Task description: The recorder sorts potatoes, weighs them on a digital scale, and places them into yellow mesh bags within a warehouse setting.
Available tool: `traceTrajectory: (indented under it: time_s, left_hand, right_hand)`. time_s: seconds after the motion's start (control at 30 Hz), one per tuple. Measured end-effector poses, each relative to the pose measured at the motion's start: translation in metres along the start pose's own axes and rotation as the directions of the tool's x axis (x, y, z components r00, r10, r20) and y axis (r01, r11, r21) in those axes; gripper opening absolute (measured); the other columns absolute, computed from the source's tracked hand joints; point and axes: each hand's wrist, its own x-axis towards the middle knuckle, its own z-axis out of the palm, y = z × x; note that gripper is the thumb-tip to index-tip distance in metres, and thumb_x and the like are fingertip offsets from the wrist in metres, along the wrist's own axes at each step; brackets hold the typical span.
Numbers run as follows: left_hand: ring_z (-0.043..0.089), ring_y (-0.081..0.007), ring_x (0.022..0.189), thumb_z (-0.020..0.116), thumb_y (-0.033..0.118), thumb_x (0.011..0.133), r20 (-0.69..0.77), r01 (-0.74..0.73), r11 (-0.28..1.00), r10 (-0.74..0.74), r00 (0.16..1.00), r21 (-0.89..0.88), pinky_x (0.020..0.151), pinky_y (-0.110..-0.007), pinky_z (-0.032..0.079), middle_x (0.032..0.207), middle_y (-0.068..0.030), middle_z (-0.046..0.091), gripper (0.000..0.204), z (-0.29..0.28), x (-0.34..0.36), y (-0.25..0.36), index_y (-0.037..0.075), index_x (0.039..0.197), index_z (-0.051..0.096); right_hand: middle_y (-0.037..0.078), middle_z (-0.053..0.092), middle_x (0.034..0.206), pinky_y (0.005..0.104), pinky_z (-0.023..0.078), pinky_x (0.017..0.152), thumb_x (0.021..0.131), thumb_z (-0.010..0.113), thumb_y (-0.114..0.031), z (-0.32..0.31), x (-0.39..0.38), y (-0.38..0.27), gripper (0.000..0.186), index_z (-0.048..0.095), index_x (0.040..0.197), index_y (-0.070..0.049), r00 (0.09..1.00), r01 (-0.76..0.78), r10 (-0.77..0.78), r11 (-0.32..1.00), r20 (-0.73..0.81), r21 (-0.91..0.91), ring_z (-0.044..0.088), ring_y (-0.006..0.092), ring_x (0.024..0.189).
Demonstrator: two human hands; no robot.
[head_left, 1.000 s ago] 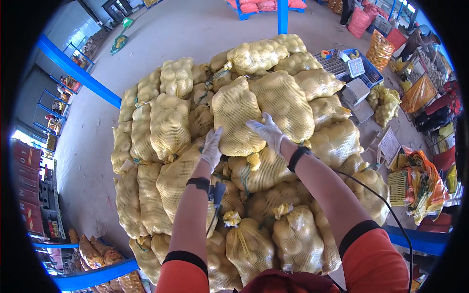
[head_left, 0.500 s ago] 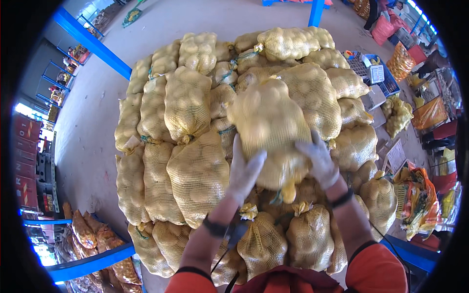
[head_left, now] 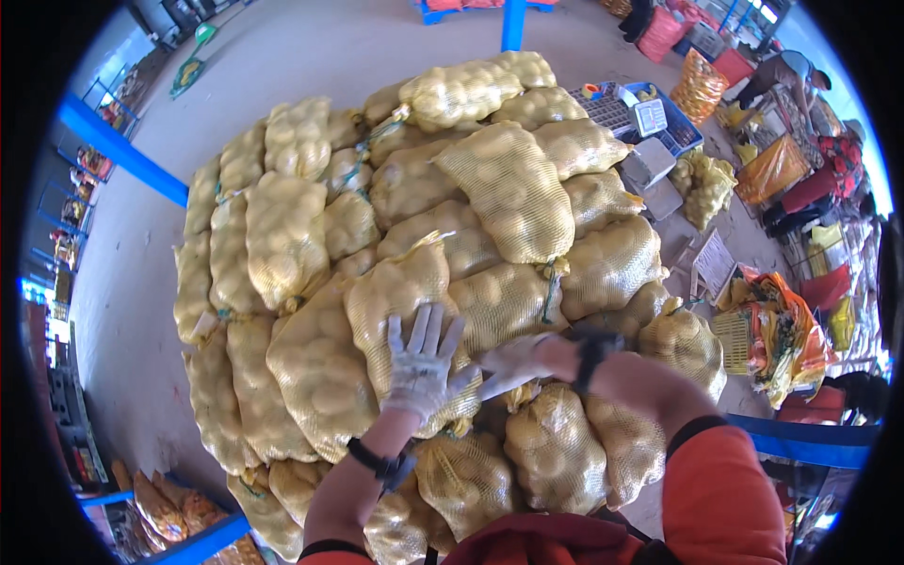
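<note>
A stack of yellow mesh sacks (head_left: 297, 367) full of round produce fills the middle of my view. My left hand (head_left: 424, 367), gloved in pale fabric, lies with fingers spread on a sack (head_left: 395, 292) at the near middle of the stack. My right hand (head_left: 513, 363), gloved too and slightly blurred, is at that sack's right side, its fingers stretched out. Behind them lies another full sack (head_left: 504, 193) with a tied neck at its near end.
Blue metal posts (head_left: 122, 151) rise around the stack. At right are a crate with a scale (head_left: 650, 118), a wooden frame (head_left: 706, 264), a yellow basket with loose bags (head_left: 734, 344) and two people at work (head_left: 791, 89), (head_left: 824, 184). Grey floor (head_left: 122, 264) runs along the left.
The sack held between my hands was lifted and brought toward me; it now lies nearer and a little left. My left hand has gone from its side onto its top.
</note>
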Motion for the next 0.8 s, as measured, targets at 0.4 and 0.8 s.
traceTrajectory:
  time_s: [0.4,0.8]
  left_hand:
    - [0.04,-0.0304,0.127,0.052,0.053,0.086,0.205,0.115,0.986,-0.088,0.975,-0.122,0.111,-0.05,0.022,0.137,-0.0154,0.043,0.068,0.029,0.138,-0.039,0.005,0.133,0.045]
    - [0.045,-0.0276,0.122,0.069,0.036,0.083,0.566,0.408,-0.398,-0.481,0.669,-0.821,0.101,-0.042,0.041,0.137,-0.0153,0.04,0.084,0.125,0.295,0.018,0.004,0.142,0.02]
  right_hand:
    - [0.017,0.023,0.151,0.0379,0.032,0.11,0.069,0.079,-0.049,-0.138,-0.02,0.303,0.114,0.008,0.149,-0.009,0.625,0.598,0.464,0.232,-0.628,0.767,0.027,0.027,0.138]
    - [0.021,0.049,0.132,0.031,0.046,0.097,0.071,0.081,-0.04,-0.119,-0.012,0.251,0.104,0.023,0.142,0.006,0.405,0.642,0.662,0.285,-0.63,0.712,0.055,0.0261,0.114]
